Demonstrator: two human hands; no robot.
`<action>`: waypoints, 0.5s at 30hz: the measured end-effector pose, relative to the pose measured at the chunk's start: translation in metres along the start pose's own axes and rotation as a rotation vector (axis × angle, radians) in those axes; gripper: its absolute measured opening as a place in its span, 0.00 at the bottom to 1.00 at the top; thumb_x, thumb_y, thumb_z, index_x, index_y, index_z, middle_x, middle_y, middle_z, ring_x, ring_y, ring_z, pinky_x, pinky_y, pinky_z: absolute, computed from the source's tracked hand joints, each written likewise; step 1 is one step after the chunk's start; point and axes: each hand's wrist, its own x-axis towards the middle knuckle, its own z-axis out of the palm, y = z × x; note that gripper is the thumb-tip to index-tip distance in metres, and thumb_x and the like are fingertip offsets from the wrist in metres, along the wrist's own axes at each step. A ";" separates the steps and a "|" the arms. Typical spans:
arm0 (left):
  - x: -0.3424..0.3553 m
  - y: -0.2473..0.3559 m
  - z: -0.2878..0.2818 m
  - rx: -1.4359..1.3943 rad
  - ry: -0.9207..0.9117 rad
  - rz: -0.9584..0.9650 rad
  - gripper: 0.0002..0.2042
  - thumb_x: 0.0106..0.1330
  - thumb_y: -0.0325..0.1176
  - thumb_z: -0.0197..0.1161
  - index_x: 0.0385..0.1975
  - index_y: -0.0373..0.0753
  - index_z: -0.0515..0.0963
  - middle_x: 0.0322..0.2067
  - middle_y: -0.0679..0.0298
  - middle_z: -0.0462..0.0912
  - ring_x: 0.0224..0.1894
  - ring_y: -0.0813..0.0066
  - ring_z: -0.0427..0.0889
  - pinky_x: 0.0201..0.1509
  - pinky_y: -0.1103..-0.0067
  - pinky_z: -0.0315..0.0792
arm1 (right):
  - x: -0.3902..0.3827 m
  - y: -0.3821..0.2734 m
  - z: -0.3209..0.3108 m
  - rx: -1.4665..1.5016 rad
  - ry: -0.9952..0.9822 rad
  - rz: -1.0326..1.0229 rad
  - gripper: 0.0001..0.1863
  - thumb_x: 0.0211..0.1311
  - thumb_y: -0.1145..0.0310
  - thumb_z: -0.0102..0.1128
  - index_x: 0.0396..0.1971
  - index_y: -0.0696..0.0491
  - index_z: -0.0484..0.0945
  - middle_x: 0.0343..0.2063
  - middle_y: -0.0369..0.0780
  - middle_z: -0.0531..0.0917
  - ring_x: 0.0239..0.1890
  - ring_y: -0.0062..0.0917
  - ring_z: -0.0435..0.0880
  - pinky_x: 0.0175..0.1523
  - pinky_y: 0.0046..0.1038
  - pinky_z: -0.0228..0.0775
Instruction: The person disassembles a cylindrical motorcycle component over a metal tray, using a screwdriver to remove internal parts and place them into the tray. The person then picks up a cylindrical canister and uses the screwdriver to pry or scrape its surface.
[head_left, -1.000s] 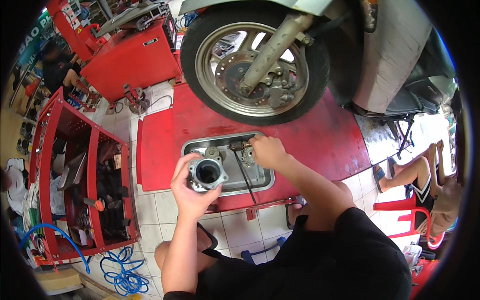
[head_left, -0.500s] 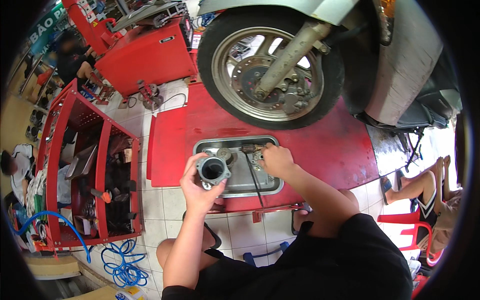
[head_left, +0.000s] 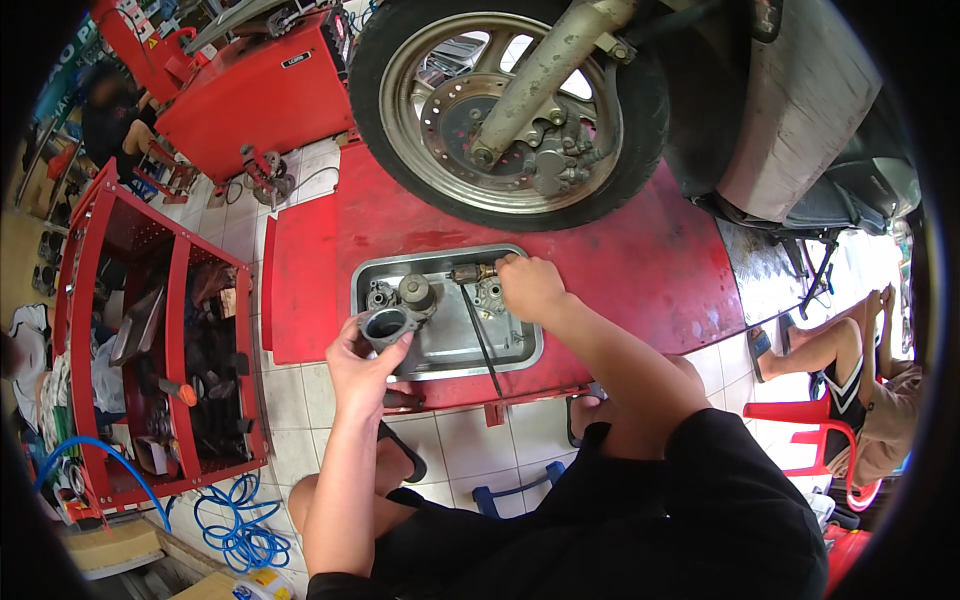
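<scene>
A grey metal engine cylinder with a wide round bore and flanged rim is in my left hand, the fingers wrapped round it, above the tray's near left corner. My right hand reaches over the far right of the metal tray. Its fingers are closed at the end of a dark cylindrical part with a brassy tip. From near that part a thin black rod or cord runs over the tray's near rim. A round metal part and metal castings lie in the tray.
A motor scooter's front wheel stands on the red platform beyond the tray. To the left are a red tool cart and a coiled blue hose. A person sits at the right by a red chair.
The view has shifted, and things sit further left and higher. My left hand has lowered the cylinder toward the tray's near left corner and tilted it. My right hand stays at the dark part.
</scene>
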 end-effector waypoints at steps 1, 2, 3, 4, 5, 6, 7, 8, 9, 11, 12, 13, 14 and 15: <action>-0.001 0.002 0.005 -0.015 -0.019 -0.033 0.19 0.57 0.23 0.76 0.48 0.32 0.80 0.38 0.64 0.85 0.40 0.80 0.83 0.35 0.80 0.81 | 0.003 0.002 0.004 0.004 0.003 0.009 0.13 0.57 0.71 0.62 0.42 0.59 0.83 0.47 0.49 0.85 0.45 0.43 0.89 0.47 0.43 0.84; -0.003 0.006 0.010 -0.037 -0.063 -0.044 0.19 0.58 0.23 0.76 0.49 0.32 0.80 0.39 0.64 0.86 0.39 0.80 0.83 0.26 0.82 0.79 | 0.005 0.004 0.009 0.008 0.006 0.019 0.13 0.57 0.72 0.62 0.42 0.59 0.83 0.47 0.49 0.85 0.45 0.43 0.89 0.48 0.43 0.84; -0.003 0.004 0.010 -0.062 -0.082 -0.036 0.19 0.58 0.23 0.76 0.49 0.33 0.80 0.39 0.64 0.86 0.39 0.80 0.83 0.26 0.83 0.79 | 0.007 0.000 0.008 0.015 0.007 0.021 0.13 0.57 0.73 0.62 0.42 0.59 0.83 0.48 0.49 0.85 0.46 0.43 0.89 0.48 0.43 0.84; -0.003 0.001 0.010 -0.086 -0.101 -0.029 0.19 0.58 0.24 0.76 0.50 0.33 0.80 0.39 0.64 0.86 0.40 0.80 0.83 0.25 0.83 0.79 | 0.008 -0.002 0.007 0.011 -0.015 0.022 0.13 0.57 0.73 0.62 0.42 0.59 0.84 0.48 0.50 0.84 0.46 0.44 0.89 0.49 0.43 0.84; -0.003 0.000 0.009 -0.111 -0.121 -0.022 0.19 0.59 0.24 0.76 0.50 0.33 0.80 0.40 0.64 0.86 0.40 0.80 0.83 0.25 0.83 0.78 | 0.010 -0.004 0.005 0.006 -0.037 0.024 0.12 0.57 0.73 0.63 0.41 0.59 0.85 0.48 0.50 0.84 0.47 0.44 0.89 0.49 0.43 0.84; -0.005 0.003 0.008 -0.123 -0.123 -0.075 0.18 0.60 0.25 0.75 0.50 0.34 0.81 0.42 0.64 0.86 0.42 0.78 0.84 0.29 0.82 0.80 | 0.010 -0.005 0.002 0.003 -0.059 0.029 0.12 0.57 0.73 0.63 0.41 0.59 0.85 0.48 0.50 0.84 0.47 0.44 0.89 0.50 0.43 0.84; -0.004 0.002 0.006 -0.159 -0.126 -0.088 0.18 0.60 0.25 0.75 0.50 0.34 0.81 0.42 0.64 0.86 0.43 0.77 0.84 0.33 0.80 0.80 | 0.010 -0.006 -0.002 0.013 -0.068 0.033 0.12 0.56 0.73 0.63 0.40 0.59 0.86 0.48 0.50 0.85 0.47 0.44 0.89 0.50 0.42 0.83; -0.002 0.001 0.002 -0.195 -0.128 -0.101 0.18 0.60 0.25 0.75 0.50 0.33 0.81 0.43 0.63 0.86 0.43 0.77 0.84 0.37 0.79 0.80 | 0.009 -0.008 -0.006 0.023 -0.077 0.036 0.11 0.56 0.73 0.63 0.39 0.59 0.86 0.48 0.50 0.85 0.47 0.44 0.89 0.51 0.42 0.83; 0.000 -0.001 -0.001 -0.235 -0.130 -0.113 0.17 0.61 0.25 0.74 0.50 0.33 0.81 0.44 0.63 0.87 0.44 0.76 0.84 0.42 0.77 0.81 | 0.009 -0.008 -0.009 0.029 -0.087 0.039 0.11 0.56 0.73 0.63 0.38 0.59 0.87 0.47 0.50 0.85 0.48 0.44 0.89 0.51 0.42 0.83; 0.005 -0.004 -0.013 -0.314 -0.152 -0.074 0.16 0.62 0.23 0.72 0.50 0.31 0.81 0.45 0.60 0.87 0.48 0.74 0.84 0.59 0.73 0.74 | 0.007 -0.008 -0.014 0.037 -0.127 0.056 0.10 0.56 0.73 0.64 0.38 0.58 0.87 0.46 0.50 0.86 0.48 0.44 0.88 0.52 0.42 0.82; 0.008 -0.003 -0.019 -0.337 -0.154 -0.065 0.15 0.63 0.24 0.70 0.50 0.31 0.81 0.44 0.60 0.87 0.48 0.73 0.84 0.59 0.74 0.74 | 0.006 -0.007 -0.014 0.043 -0.148 0.064 0.10 0.56 0.73 0.64 0.37 0.58 0.88 0.45 0.50 0.86 0.48 0.43 0.88 0.53 0.42 0.82; 0.010 -0.002 -0.024 -0.361 -0.155 -0.055 0.15 0.64 0.25 0.69 0.50 0.31 0.81 0.44 0.60 0.87 0.49 0.73 0.84 0.59 0.74 0.75 | 0.005 -0.006 -0.013 0.049 -0.130 0.043 0.10 0.60 0.70 0.62 0.38 0.58 0.87 0.45 0.50 0.86 0.47 0.45 0.88 0.52 0.44 0.82; 0.012 -0.004 -0.029 -0.312 -0.147 -0.032 0.20 0.64 0.34 0.68 0.53 0.30 0.78 0.47 0.54 0.85 0.50 0.63 0.84 0.57 0.66 0.79 | 0.004 -0.004 -0.011 0.055 -0.111 0.021 0.11 0.64 0.68 0.61 0.38 0.58 0.86 0.45 0.51 0.85 0.46 0.46 0.88 0.51 0.45 0.81; 0.011 0.000 -0.029 -0.361 -0.147 -0.041 0.21 0.64 0.34 0.68 0.54 0.30 0.78 0.49 0.53 0.84 0.50 0.61 0.84 0.57 0.65 0.80 | 0.004 -0.006 -0.014 0.062 -0.091 -0.005 0.12 0.68 0.65 0.59 0.38 0.58 0.85 0.45 0.51 0.85 0.45 0.48 0.88 0.50 0.47 0.81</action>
